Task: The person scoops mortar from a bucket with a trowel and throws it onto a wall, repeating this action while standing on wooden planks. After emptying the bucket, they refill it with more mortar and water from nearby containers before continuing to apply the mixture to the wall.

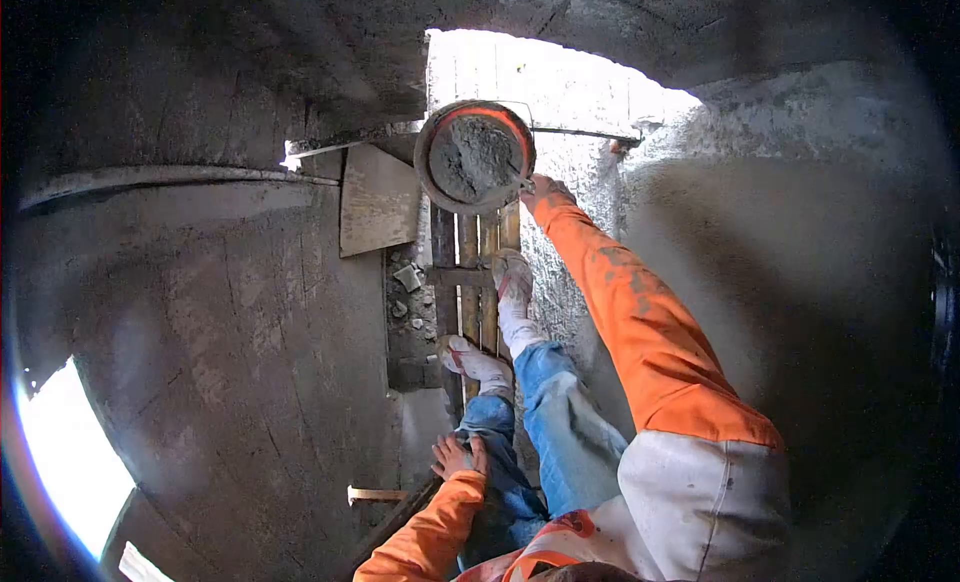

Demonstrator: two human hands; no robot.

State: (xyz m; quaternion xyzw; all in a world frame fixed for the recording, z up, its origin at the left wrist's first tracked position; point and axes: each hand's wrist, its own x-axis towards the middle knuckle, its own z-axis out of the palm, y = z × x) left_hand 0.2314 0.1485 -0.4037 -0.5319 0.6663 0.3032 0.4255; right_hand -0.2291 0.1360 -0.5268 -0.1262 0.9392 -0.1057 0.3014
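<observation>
A round bucket (pixel 424 172) with an orange inner wall is in the upper middle of the head view. Grey wet mortar (pixel 475 157) fills much of it, and a thin wire handle stands out at its upper right. My right hand (pixel 546 194) is at the bucket's right rim, its fingers closed there. A small dark piece shows by the fingertips, too small to name. Lower down, my left hand (pixel 460 457) lies on my left leg in blue jeans (pixel 490 427), fingers spread and holding nothing.
My feet stand on a narrow platform of wooden slats (pixel 469 247) with gaps. Rubble (pixel 410 279) lies left of it, below a tilted board (pixel 380 202). Plastered walls (pixel 760 242) rise on both sides. A wooden peg (pixel 375 495) juts out near my left forearm.
</observation>
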